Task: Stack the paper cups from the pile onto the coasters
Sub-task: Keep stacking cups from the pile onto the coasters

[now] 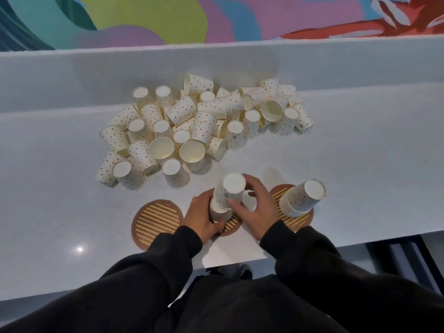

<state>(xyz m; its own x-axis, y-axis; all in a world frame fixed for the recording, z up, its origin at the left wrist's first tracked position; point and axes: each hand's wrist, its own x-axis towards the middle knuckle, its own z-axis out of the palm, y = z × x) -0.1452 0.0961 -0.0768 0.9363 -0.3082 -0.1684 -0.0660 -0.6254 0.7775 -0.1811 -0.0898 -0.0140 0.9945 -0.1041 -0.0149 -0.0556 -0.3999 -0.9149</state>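
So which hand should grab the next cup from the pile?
Probably the right hand: it only pinches the top cup, while the left hand steadies the stack's base.

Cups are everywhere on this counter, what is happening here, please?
A person is stacking dotted paper cups upside down onto round coasters. The left hand steadies the stack on the middle coaster, while the right hand lowers another cup onto it. The right coaster already carries a finished-looking stack. The left coaster has no cups yet. A big loose pile waits farther back on the white counter.
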